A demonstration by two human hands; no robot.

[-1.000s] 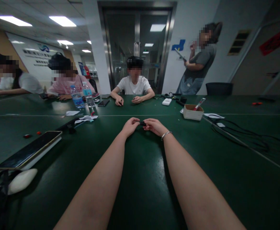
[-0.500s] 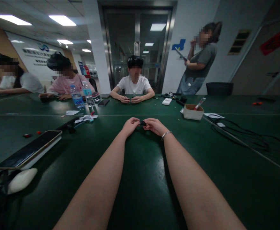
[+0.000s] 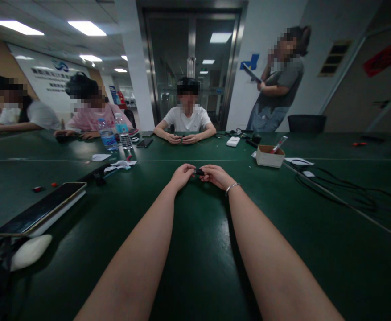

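Both my arms reach forward over the dark green table (image 3: 195, 249). Between my fingertips is a small black object (image 3: 199, 172), held level just above or on the tabletop; its details are too small to make out. My left hand (image 3: 183, 175) pinches its left end, with the fingers closed. On its right end the fingers of my right hand (image 3: 216, 175) are closed too. A silver bracelet (image 3: 232, 189) circles my right wrist.
A phone on a white box (image 3: 44, 209) and a white rounded object (image 3: 31, 253) lie left. Further off are torn papers (image 3: 120, 166), two bottles (image 3: 107, 134), a small box (image 3: 270, 157) and black cables (image 3: 345, 187). Three people sit opposite; one stands.
My hands and the black object have hardly moved. The standing person at the back right has shifted their head and the hand near it slightly.
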